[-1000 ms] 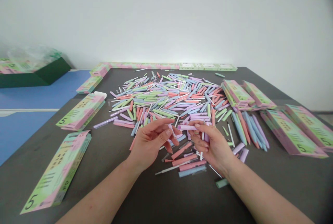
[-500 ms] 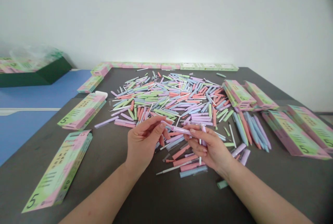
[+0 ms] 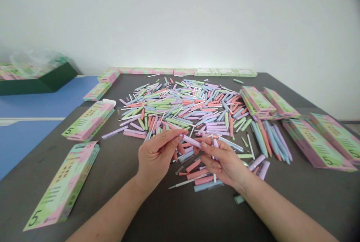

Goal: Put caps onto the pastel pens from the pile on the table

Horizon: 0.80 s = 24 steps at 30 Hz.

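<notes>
A lilac plastic pen barrel [image 3: 191, 141] lies across the gap between my hands. My left hand [image 3: 157, 157] pinches its near end between fingertips and thumb. My right hand [image 3: 222, 161] grips its other end, along with a second lilac piece [image 3: 215, 144] and a thin white refill [image 3: 214, 177] that stick out of the fingers. Beneath my hands spreads a large heap of pastel pen parts [image 3: 180, 109] in pink, green, blue, lilac and coral. Part of it is hidden behind my hands.
Flat pastel boxes printed with a 5 [image 3: 63, 185] line the dark table [image 3: 84, 204] on the left, back and right. Sorted blue and lilac pens [image 3: 270, 141] lie at the right. A green tray [image 3: 56, 79] holding boxes and plastic wrap stands beyond a blue surface [image 3: 36, 122].
The lilac barrel has swung from lying mostly in my right hand to being held at both ends. My hands have drawn closer, and my left fingertips now pinch its end.
</notes>
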Each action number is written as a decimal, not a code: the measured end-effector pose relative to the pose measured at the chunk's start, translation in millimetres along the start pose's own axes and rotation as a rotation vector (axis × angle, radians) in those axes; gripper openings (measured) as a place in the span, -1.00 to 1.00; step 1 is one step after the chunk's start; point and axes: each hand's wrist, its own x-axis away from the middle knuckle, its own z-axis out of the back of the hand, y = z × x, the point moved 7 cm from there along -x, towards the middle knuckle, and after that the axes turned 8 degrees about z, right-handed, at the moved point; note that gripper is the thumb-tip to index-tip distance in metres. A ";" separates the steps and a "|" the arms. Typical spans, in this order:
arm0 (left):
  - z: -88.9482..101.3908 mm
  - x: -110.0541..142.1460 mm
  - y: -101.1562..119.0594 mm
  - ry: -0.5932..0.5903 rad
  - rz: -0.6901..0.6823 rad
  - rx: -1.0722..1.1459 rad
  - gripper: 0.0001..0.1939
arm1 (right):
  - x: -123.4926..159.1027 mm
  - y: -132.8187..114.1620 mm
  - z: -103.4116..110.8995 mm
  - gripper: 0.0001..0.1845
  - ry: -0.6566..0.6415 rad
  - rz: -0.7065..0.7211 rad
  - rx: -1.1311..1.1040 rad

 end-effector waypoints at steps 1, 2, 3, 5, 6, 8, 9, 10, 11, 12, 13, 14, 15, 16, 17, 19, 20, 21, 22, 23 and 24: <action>0.0 0.5 0.1 0.001 -0.011 -0.009 -0.80 | -0.1 1.0 -0.2 -0.77 -0.004 -0.008 -0.002; -0.1 0.9 0.0 -0.003 -0.021 -0.018 -0.79 | 0.0 1.9 -0.5 -0.77 -0.006 -0.016 -0.006; -0.4 1.4 -0.3 -0.010 -0.032 -0.028 -0.78 | 0.1 2.6 -0.7 -0.78 -0.005 -0.024 -0.012; -0.9 2.2 -0.7 -0.026 -0.056 -0.052 -0.77 | 0.6 3.7 -1.1 -0.78 0.004 -0.038 -0.028; -1.1 2.5 -0.5 -0.034 -0.071 -0.066 -0.76 | 0.8 4.1 -1.4 -0.77 0.009 -0.044 -0.038; -1.6 3.2 1.0 -0.045 -0.106 -0.086 -0.75 | 1.0 4.7 -2.0 -0.77 0.013 -0.049 -0.056; -1.9 3.4 2.1 -0.050 -0.121 -0.092 -0.74 | 1.0 5.0 -2.3 -0.77 0.014 -0.051 -0.063; -2.5 3.7 3.1 -0.057 -0.130 -0.096 -0.73 | 1.0 5.2 -2.5 -0.77 0.013 -0.052 -0.067; -3.0 3.9 4.1 -0.064 -0.137 -0.096 -0.73 | 1.0 5.5 -2.7 -0.77 0.013 -0.054 -0.071; -3.6 4.0 4.7 -0.071 -0.138 -0.094 -0.73 | 1.0 5.8 -3.0 -0.78 0.012 -0.057 -0.073; -4.2 4.2 5.3 -0.076 -0.136 -0.091 -0.73 | 1.1 6.1 -3.3 -0.78 0.010 -0.061 -0.076; -4.6 4.4 5.6 -0.081 -0.133 -0.086 -0.73 | 1.2 6.4 -3.8 -0.78 0.008 -0.067 -0.079; -5.0 4.7 5.9 -0.085 -0.130 -0.079 -0.74 | 1.5 6.8 -4.3 -0.79 0.006 -0.074 -0.084; -5.9 5.1 5.5 -0.095 -0.122 -0.075 -0.74 | 1.7 7.2 -4.9 -0.79 0.005 -0.083 -0.092; -6.7 5.5 4.6 -0.102 -0.109 -0.069 -0.74 | 2.0 7.4 -5.4 -0.80 0.003 -0.090 -0.101; -8.3 6.4 1.2 -0.116 -0.067 -0.037 -0.69 | 2.4 7.8 -6.8 -0.80 -0.009 -0.103 -0.119; -9.7 6.9 -1.1 -0.132 -0.040 -0.009 -0.62 | 2.6 8.2 -7.4 -0.80 -0.019 -0.111 -0.127; -11.7 7.4 -3.5 -0.154 -0.012 0.021 -0.54 | 2.8 8.8 -7.8 -0.80 -0.028 -0.120 -0.137; -14.2 8.0 -5.9 -0.181 0.016 0.041 -0.47 | 3.0 9.5 -8.0 -0.78 -0.036 -0.130 -0.147; -16.9 8.5 -7.8 -0.208 0.036 0.043 -0.44 | 3.2 10.1 -8.1 -0.77 -0.041 -0.139 -0.159; -19.4 9.0 -9.2 -0.232 0.050 0.020 -0.45 | 3.4 10.6 -8.1 -0.74 -0.045 -0.146 -0.170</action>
